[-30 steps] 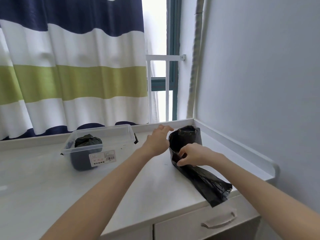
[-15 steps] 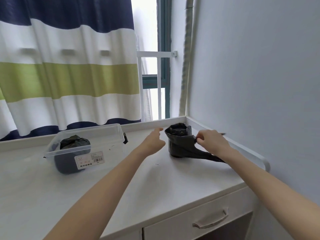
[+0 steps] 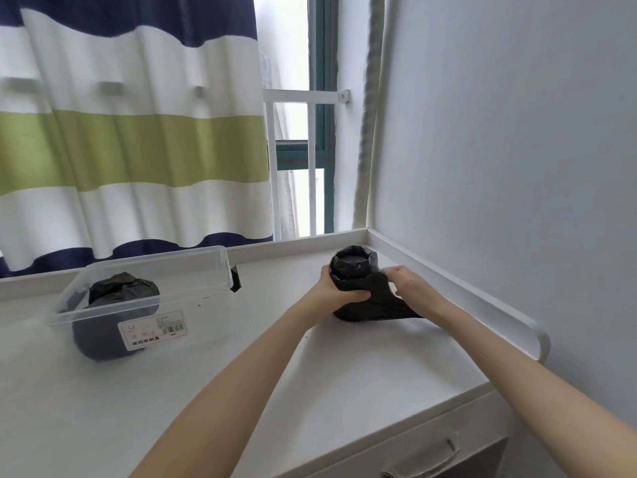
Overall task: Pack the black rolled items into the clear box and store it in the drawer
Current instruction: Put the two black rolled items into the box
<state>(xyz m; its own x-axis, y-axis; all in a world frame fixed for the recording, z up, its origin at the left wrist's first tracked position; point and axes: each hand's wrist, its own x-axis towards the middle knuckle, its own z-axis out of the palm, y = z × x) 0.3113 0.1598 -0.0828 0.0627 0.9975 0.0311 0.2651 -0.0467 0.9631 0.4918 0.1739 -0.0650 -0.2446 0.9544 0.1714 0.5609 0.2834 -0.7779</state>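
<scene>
Both my hands on the black roll, far right of the clear box.

Well left of my grip, the clear plastic box (image 3: 144,298) sits lidless on the smooth white cabinet top (image 3: 206,391), a crinkled black roll in the box (image 3: 122,291) behind its barcode label (image 3: 153,328). My left hand (image 3: 336,291) wraps the upright black roll (image 3: 355,270), a glossy, wrinkled cylinder; my right hand (image 3: 408,282) pinches its loose film tail. Below my right forearm, the closed drawer's handle (image 3: 424,462).
</scene>
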